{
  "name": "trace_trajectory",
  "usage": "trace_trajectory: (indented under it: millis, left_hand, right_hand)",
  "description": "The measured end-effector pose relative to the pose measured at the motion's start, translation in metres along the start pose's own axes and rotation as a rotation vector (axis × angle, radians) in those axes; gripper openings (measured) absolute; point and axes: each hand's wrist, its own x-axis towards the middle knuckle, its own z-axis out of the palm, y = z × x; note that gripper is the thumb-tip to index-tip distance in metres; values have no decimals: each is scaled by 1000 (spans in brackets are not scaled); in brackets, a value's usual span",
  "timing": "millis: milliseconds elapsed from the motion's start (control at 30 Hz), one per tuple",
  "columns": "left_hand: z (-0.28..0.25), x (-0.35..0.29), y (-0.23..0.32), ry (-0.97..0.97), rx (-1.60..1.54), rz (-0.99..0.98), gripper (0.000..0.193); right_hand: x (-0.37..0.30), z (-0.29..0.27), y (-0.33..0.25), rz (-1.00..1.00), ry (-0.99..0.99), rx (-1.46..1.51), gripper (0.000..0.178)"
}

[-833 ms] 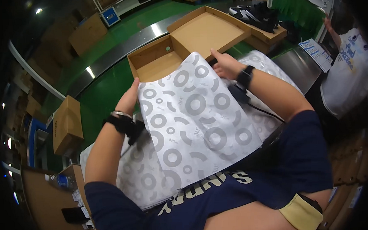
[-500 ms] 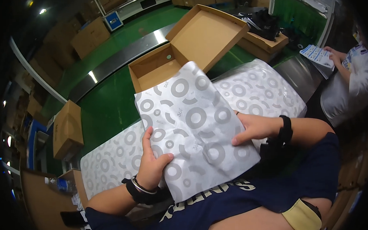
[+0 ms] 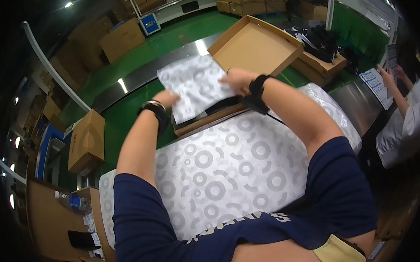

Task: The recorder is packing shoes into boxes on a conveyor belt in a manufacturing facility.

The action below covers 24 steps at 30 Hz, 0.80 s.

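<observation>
My left hand (image 3: 167,98) and my right hand (image 3: 238,79) grip a flat bundle wrapped in white paper with grey rings (image 3: 196,82) at its two side edges. The bundle is at the mouth of an open brown cardboard shoebox (image 3: 214,120) and covers most of the opening. Something dark shows under its near edge. The box's hinged lid (image 3: 253,47) stands tipped back at the far right. My fingertips are partly hidden and slightly blurred. Nearer to me lies a stack of ring-patterned wrapping paper (image 3: 221,177), below both forearms.
A closed brown box (image 3: 86,143) stands at left. In the lower left, an open carton (image 3: 54,222) holds a plastic bottle (image 3: 75,200) and a black phone-like object (image 3: 81,239). Black shoes (image 3: 321,44) sit on boxes at right. Another person's hands (image 3: 390,78) hold printed sheets (image 3: 376,87).
Both my hands have carried the wrapped bundle forward, away from my body, to the shoebox mouth. The paper stack beneath is now uncovered. My view has shifted slightly.
</observation>
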Motion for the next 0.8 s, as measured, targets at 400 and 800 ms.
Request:
trace_trajectory:
  millis: [400, 800]
  left_hand:
    - [-25, -277, -231, 785, 287, -702, 34]
    - [74, -337, -340, 407, 21, -532, 37]
  right_hand:
    - [5, 51, -3, -123, 146, -313, 40]
    - [-36, 51, -31, -221, 18, -151, 42]
